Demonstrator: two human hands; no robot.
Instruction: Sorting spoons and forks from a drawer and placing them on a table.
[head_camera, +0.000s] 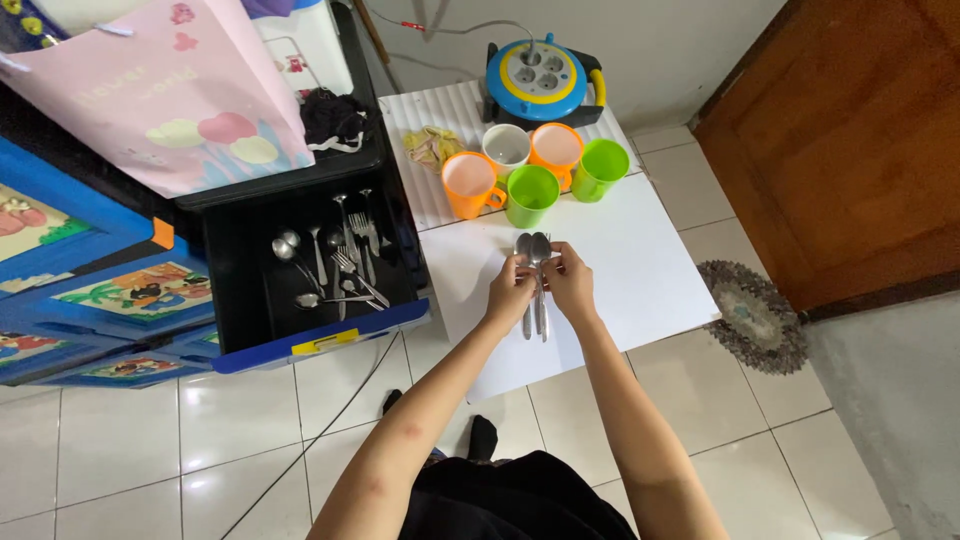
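My left hand (510, 290) and my right hand (570, 282) meet over a white board (640, 270) on the floor. Together they hold a small bunch of metal spoons (533, 250), bowls pointing away from me and handles hanging down between my palms. To the left, an open black drawer (240, 290) of a blue cabinet holds several loose spoons and forks (345, 265). Beyond my hands stands a cluster of plastic cups: two orange (468, 183), two green (531, 194) and a white one (506, 146).
A round blue and yellow cable reel (540, 78) sits at the far end of the board, beside a crumpled cloth (432, 143). A pink paper bag (190, 90) leans over the cabinet. A round mat (755, 315) lies near a wooden door (850, 140). A cable runs across the tiled floor.
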